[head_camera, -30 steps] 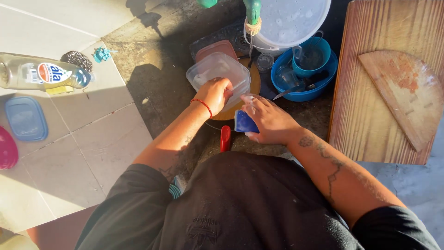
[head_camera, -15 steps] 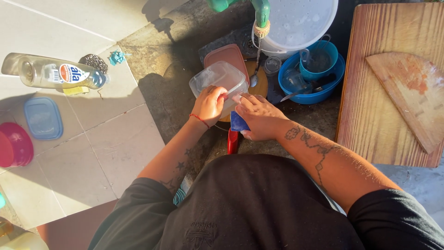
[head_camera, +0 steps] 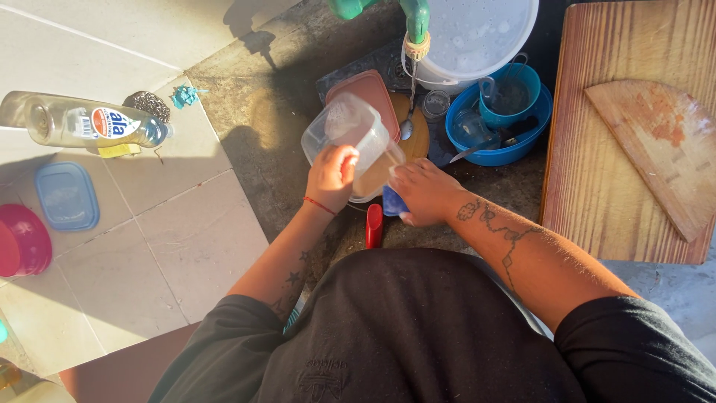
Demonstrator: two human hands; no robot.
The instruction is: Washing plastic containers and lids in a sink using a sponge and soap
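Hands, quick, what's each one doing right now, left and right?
Left hand: closed on the rim of the clear plastic container, tilting it.
Right hand: closed around a blue sponge, pressed at the container's edge.

blue sponge (head_camera: pixel 391 201): mostly hidden under right hand (head_camera: pixel 424 191) | pink bowl (head_camera: pixel 21 240): cut by left edge

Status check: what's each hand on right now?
Left hand grips clear plastic container, tilted. Right hand presses blue sponge at its rim. Green tap overhead.
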